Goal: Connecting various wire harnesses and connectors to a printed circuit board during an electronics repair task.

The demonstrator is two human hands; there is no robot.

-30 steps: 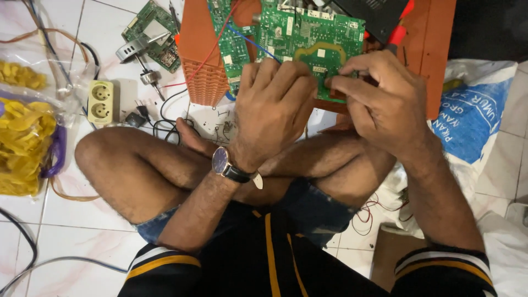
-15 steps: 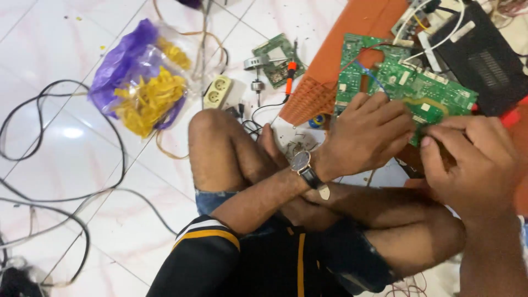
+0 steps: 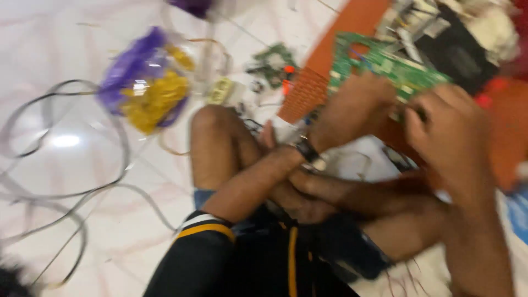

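Frame is motion-blurred, so I read it coarsely. Green circuit board [image 3: 385, 63] sits at the top right, lying on the orange slab [image 3: 341, 38] on the floor, with a black box [image 3: 456, 52] and a tangle of parts just beyond it. Left hand [image 3: 352, 110] lies palm-down on the near edge of the board, fingers spread flat, pressing it rather than gripping; watch [image 3: 309, 151] on that wrist. Right hand [image 3: 445, 126] is bunched at the board's right end, fingers curled around something small and dark; I can't tell what it is or whether it's a firm pinch. Person sits cross-legged, knee [image 3: 212, 129] up against the slab edge. My judgement on doing this step well: keep the left palm as the clamp, weight down near the spot being worked, so the board doesn't skate on the slab. Right hand should work close to that clamp point, short controlled moves, no levering against the board edge, since it flexes and parts can crack off. Keep fingers off the component side where possible. Clutter is close: smaller green board [image 3: 272, 60], pale socket block [image 3: 220, 91], purple bag of yellow pieces [image 3: 148, 88], and loose grey cables [image 3: 71, 181] on the white tile floor [image 3: 66, 66]. I'd hold the head steady; the blur costs detail.
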